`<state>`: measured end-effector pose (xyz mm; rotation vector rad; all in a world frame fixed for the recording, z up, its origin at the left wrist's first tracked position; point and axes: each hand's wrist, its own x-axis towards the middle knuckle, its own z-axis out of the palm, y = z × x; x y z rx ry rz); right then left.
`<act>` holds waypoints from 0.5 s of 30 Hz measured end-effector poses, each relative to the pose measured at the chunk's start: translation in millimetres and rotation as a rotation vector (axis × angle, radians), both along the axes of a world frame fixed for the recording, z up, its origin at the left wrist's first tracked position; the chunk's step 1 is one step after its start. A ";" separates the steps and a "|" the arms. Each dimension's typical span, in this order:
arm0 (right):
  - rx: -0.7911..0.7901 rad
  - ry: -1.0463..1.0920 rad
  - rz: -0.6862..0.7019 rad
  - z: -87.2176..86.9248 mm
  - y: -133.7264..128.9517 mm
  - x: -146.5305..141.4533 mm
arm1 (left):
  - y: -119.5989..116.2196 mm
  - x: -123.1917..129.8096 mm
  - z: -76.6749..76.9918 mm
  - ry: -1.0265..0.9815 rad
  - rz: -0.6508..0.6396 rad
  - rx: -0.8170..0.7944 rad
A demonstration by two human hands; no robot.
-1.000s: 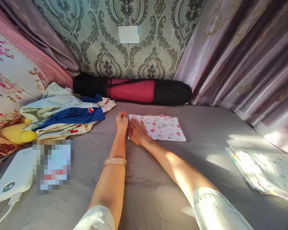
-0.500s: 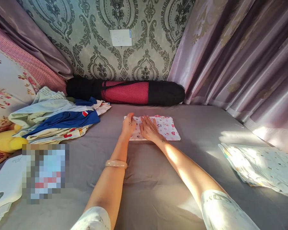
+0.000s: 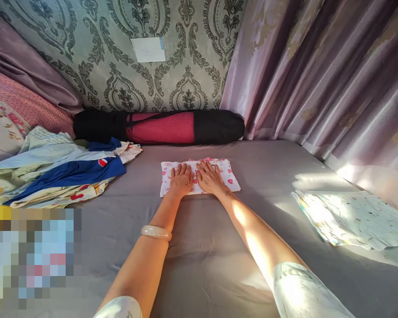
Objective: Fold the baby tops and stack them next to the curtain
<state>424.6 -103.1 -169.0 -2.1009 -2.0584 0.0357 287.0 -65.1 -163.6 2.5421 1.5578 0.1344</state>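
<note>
A white cloth with red and pink prints (image 3: 232, 180), folded into a flat rectangle, lies on the grey bed sheet (image 3: 199, 247) in front of me. My left hand (image 3: 181, 180) rests palm down on its left half, fingers stretched out. On the middle of the cloth, just right of the left one, my right hand (image 3: 209, 177) also lies flat with its fingers spread. Neither hand grips the fabric. A pink ruffled bit shows at the cloth's far edge. A pale bangle (image 3: 155, 232) circles my left forearm.
A heap of loose clothes (image 3: 69, 170) lies at the left, a blue garment among them. Folded pale printed cloths (image 3: 358, 218) lie at the right. A black and red rolled bag (image 3: 161, 128) stretches along the patterned wall. Curtains (image 3: 285, 79) hang at right; a blurred patch covers something lower left.
My left hand has let go of the cloth's left edge and now lies flat on top. My right hand stays flat on the cloth. The view has turned slightly right.
</note>
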 end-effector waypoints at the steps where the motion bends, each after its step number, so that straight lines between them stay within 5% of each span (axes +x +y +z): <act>1: -0.002 0.002 0.002 0.1 0.0 0.2 | -0.3 0.1 0.9 0.007 0.000 -0.001; 6: -0.006 0.034 -0.006 2.6 -1.0 3.9 | -1.5 -1.0 3.7 0.028 -0.009 0.020; 15: 0.008 0.001 -0.292 5.6 -3.5 27.8 | 0.8 -2.8 2.4 0.026 0.047 0.113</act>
